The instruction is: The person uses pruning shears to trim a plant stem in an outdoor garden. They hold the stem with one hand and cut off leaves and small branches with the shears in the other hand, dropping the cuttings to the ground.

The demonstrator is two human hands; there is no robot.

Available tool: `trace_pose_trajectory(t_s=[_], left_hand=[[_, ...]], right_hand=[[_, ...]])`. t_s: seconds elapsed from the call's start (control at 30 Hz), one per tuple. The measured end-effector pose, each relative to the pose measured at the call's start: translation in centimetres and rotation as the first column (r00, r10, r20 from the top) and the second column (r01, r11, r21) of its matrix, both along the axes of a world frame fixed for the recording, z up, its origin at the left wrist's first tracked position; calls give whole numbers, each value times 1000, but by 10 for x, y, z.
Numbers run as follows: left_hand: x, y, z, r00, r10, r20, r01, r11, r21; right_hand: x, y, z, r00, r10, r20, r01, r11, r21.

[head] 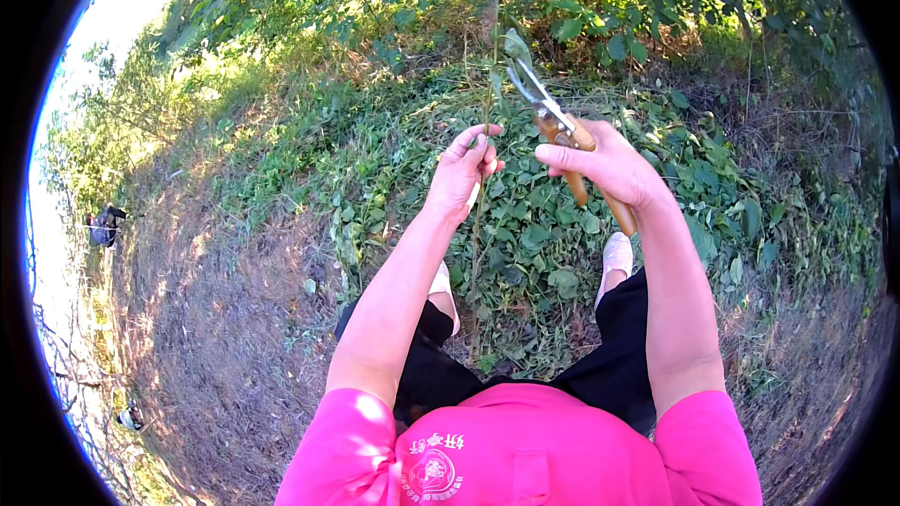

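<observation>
Between the thumb and fingers of my left hand (464, 167) is a thin upright plant stem (489, 95), with a few leaves and a brownish tuft near its top. The stem's lower length hangs down in front of the greenery. A pale, narrow piece (474, 195) shows beneath the same hand; what it is I cannot tell. My right hand (613, 167) grips a pair of garden shears (545, 109) with orange-brown handles and metal blades pointing up and away from me. A green leaf (517, 48) appears at the blade tips, just right of the stem; whether they touch is unclear.
Broad-leaved creepers and cut greenery (527, 239) cover the ground around my light shoes (617, 253). Dense leafy shrubs (598, 0) rise ahead. Dry grass (232, 337) spreads to the left, where a distant person (105, 225) is seen near the picture's rim.
</observation>
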State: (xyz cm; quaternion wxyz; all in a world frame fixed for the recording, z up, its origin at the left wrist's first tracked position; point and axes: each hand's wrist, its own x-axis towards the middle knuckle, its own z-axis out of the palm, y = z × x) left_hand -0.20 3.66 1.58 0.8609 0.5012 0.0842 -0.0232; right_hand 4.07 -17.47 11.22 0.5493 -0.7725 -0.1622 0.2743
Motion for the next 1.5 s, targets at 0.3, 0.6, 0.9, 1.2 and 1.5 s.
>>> trace_pose_trajectory(t_s=[0.3,0.6,0.9,1.2,1.5], left_hand=[[-2,-5,6,999,-28,-33,32,993,117],[0,-6,2,998,-48,-33,50,996,73],[-1,-13,1,995,-101,-3,101,992,76],[-1,-17,2,995,-90,-33,91,995,36],[2,-13,-2,996,-50,-71,49,998,-29]], right_hand=[[9,1,-4,978,17,-208,14,990,144],[5,0,-2,983,97,-157,-68,981,181],[2,4,3,969,42,-244,9,979,206],[-3,14,-1,989,-90,-114,104,987,120],[-5,17,-15,840,19,543,180,933,-312]])
